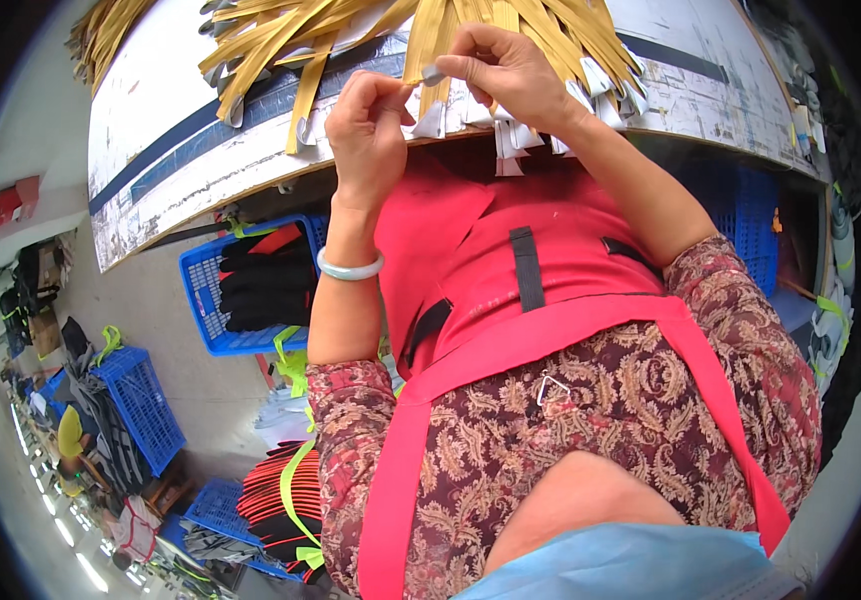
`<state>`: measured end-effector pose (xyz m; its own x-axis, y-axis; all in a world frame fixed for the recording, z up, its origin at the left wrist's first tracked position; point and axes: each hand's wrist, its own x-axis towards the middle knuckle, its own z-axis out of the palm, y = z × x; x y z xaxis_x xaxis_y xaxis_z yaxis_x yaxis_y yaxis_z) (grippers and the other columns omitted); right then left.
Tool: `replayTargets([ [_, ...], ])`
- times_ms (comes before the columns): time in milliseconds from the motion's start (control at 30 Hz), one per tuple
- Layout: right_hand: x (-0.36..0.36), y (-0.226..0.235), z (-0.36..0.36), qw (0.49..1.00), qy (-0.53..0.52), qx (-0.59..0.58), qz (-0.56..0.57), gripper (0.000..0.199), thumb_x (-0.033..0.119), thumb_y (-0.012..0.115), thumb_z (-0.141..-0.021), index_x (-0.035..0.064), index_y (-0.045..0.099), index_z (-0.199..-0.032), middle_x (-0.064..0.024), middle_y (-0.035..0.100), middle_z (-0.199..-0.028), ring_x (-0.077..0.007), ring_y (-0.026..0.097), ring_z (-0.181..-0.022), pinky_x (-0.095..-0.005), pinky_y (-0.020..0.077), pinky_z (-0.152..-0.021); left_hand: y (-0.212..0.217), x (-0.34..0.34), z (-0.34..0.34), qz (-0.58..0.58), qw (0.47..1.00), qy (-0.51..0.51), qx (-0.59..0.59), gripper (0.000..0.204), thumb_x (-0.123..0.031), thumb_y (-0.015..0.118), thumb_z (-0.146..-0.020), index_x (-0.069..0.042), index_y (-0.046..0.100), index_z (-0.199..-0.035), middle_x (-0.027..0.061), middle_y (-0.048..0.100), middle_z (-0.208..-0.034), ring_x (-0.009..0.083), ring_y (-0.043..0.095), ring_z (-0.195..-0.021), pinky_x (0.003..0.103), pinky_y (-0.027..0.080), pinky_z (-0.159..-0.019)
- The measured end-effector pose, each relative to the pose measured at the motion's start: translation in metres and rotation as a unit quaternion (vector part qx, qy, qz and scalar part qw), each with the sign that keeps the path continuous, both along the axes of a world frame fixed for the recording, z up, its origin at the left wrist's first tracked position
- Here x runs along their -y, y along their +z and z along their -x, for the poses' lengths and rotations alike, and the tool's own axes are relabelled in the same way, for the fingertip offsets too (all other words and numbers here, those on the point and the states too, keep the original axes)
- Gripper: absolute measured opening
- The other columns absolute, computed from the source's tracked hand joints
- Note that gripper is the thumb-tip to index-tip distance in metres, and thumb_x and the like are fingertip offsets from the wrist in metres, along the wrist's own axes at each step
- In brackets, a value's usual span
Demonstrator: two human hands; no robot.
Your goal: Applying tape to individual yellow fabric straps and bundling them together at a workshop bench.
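Note:
Over the table's near edge, my left hand (365, 130) is closed in a pinch on a yellow fabric strip. My right hand (515, 85) pinches the small grey end piece (432, 75) of what looks like the same strip, just beside the left fingertips. Many long flat yellow strips (300, 50) fan out across the table around both hands. White and grey end tabs (595, 75) hang from several of them, some over the edge. Fingers partly hide the held end.
The worn white table (160, 130) carries dark tape bands. Below it on the left stands a blue crate (205, 290) with black and red fabric pieces. Another blue crate (750, 225) sits under the table's right side. More blue crates (140, 405) and striped bundles (280, 500) lie farther left.

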<state>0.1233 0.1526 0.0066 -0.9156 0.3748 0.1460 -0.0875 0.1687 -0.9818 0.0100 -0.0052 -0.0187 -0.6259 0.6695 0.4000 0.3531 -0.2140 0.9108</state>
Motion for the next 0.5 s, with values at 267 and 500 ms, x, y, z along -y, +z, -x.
replayTargets([
  [267, 0.0, -0.041, -0.001, 0.93, 0.071, -0.003, -0.361, 0.021, 0.017, 0.066, -0.09, 0.0062, 0.061, -0.107, -0.0083, 0.062, -0.104, -0.0253, 0.064, -0.086, -0.0335, 0.0521, -0.076, -0.002, 0.048, 0.054, -0.137, 0.949, 0.244, 0.148, 0.009, -0.007, 0.06, -0.095, -0.002, 0.062, -0.102, 0.0091, 0.067, -0.087, 0.0183, 0.067, -0.078, 0.03, 0.056, -0.067],
  [500, 0.016, -0.046, 0.0, 0.912, 0.136, 0.098, -0.374, 0.018, 0.012, 0.069, -0.082, 0.0072, 0.056, -0.094, -0.0111, 0.06, -0.098, -0.0336, 0.06, -0.084, -0.0406, 0.0495, -0.073, -0.051, 0.032, -0.007, 0.062, 0.991, -0.037, 0.115, 0.016, 0.007, 0.061, -0.088, 0.0, 0.066, -0.101, 0.0032, 0.065, -0.098, 0.0122, 0.062, -0.092, 0.024, 0.051, -0.081],
])
